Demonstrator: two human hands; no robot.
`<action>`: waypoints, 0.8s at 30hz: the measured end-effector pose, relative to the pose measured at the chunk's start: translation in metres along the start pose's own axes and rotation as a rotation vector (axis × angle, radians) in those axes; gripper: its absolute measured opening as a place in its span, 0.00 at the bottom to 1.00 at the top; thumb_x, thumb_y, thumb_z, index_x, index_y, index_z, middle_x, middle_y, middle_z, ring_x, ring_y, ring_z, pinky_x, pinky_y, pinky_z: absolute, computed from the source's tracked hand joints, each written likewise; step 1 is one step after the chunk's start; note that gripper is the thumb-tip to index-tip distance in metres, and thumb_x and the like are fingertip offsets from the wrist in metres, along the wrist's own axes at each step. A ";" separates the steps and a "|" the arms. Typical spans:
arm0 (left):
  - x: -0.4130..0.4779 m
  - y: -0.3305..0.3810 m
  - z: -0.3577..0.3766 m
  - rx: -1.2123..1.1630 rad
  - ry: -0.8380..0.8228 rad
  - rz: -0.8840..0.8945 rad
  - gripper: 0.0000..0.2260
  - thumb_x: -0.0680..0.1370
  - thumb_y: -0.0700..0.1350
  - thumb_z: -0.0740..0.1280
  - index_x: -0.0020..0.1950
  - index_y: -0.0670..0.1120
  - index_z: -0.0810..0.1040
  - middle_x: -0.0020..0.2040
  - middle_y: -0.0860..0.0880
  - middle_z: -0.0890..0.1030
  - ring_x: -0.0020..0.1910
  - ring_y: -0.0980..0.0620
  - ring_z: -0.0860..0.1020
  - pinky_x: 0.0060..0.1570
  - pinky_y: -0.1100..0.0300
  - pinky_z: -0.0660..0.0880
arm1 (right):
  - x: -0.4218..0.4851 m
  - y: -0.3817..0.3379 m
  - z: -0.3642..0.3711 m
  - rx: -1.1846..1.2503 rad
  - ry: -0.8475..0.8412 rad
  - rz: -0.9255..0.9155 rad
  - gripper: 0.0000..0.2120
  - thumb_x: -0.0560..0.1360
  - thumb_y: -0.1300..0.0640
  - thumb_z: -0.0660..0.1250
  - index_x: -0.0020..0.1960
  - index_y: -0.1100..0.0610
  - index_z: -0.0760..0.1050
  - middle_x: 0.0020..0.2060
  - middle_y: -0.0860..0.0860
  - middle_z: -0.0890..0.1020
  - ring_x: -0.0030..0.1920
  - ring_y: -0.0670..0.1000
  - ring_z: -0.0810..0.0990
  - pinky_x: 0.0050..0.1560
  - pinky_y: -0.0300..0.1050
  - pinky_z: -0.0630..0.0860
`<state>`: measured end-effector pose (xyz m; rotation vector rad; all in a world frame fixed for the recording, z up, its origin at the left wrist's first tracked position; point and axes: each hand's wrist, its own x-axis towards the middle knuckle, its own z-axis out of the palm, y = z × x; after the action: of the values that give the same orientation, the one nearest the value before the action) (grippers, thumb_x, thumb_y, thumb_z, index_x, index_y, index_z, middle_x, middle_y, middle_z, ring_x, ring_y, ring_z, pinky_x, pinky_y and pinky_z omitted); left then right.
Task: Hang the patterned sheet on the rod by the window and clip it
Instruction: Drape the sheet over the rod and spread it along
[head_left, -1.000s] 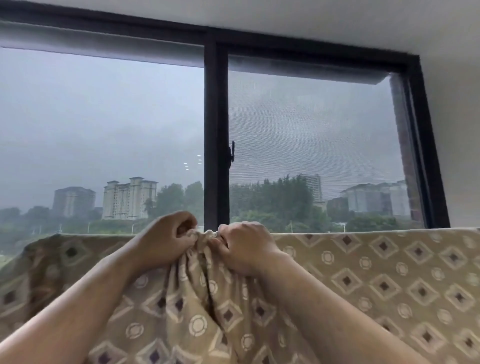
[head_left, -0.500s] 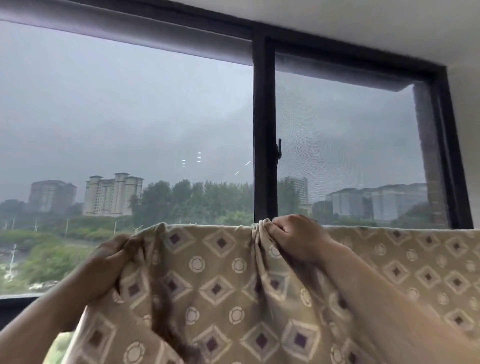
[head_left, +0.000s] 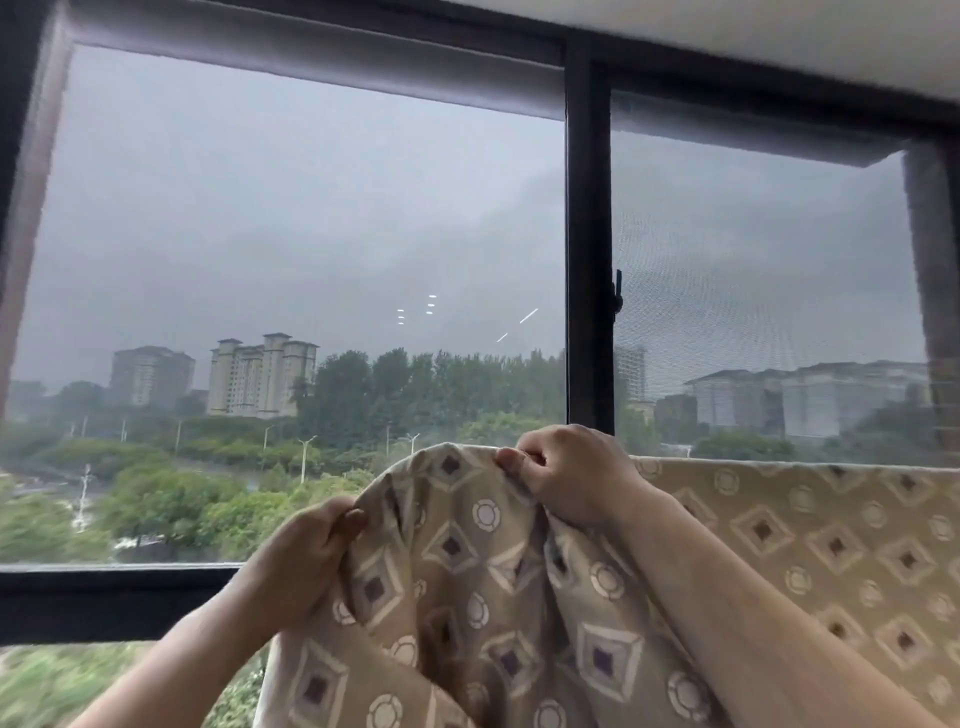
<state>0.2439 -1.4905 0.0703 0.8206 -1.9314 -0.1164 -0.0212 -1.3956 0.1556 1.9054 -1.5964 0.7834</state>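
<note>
One window (head_left: 311, 234) fills most of the view. A dark upright bar (head_left: 589, 234) splits it into two panes, and the right pane is veiled by a fine mesh. The window's top and right side are cut off by the picture edge. Through the glass there are grey sky, trees and a few tower blocks, all hazy.

One sheet (head_left: 779, 545), beige with diamonds and rings, hangs in front of the lower right of the window. To the right of the bar its top edge runs straight and level. Whatever carries it there is hidden under the cloth, so the rod itself cannot be made out. To the left of the bar the sheet sags in loose folds and falls away at a slant. Its lower part and right end run out of view.

Two bare forearms rise from the bottom edge, with the elbows out of view. The right hand (head_left: 571, 473) is curled in a fist around the bunched top edge, just below the foot of the bar. The left hand (head_left: 306, 551) is lower and well apart from it, and pinches the sheet's left edge between its thumb and curled fingers.

One small dark handle (head_left: 617, 296) sits on the bar's right side. It is too small to make out in detail.
</note>
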 end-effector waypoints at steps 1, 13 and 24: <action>0.003 0.001 -0.003 0.045 0.034 -0.020 0.11 0.71 0.53 0.60 0.35 0.48 0.73 0.33 0.50 0.77 0.31 0.57 0.73 0.39 0.56 0.70 | 0.000 0.002 0.001 -0.002 0.001 0.000 0.24 0.76 0.33 0.54 0.40 0.51 0.76 0.39 0.45 0.80 0.44 0.50 0.77 0.47 0.49 0.73; 0.056 -0.098 -0.152 0.445 0.099 -0.038 0.08 0.80 0.46 0.63 0.43 0.48 0.79 0.42 0.44 0.83 0.44 0.43 0.81 0.46 0.50 0.75 | 0.013 0.004 0.001 -0.098 -0.113 0.096 0.35 0.61 0.20 0.50 0.32 0.52 0.69 0.31 0.46 0.76 0.38 0.51 0.77 0.43 0.49 0.74; 0.036 -0.193 -0.097 0.376 -0.137 -0.234 0.06 0.74 0.40 0.65 0.39 0.49 0.77 0.42 0.46 0.81 0.47 0.42 0.80 0.44 0.54 0.73 | 0.052 -0.094 0.040 -0.133 -0.145 0.036 0.16 0.73 0.35 0.62 0.40 0.47 0.69 0.37 0.43 0.76 0.42 0.50 0.77 0.43 0.48 0.73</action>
<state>0.4096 -1.6340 0.0665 1.3179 -2.0090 0.0550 0.0821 -1.4443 0.1630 1.8792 -1.7288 0.5492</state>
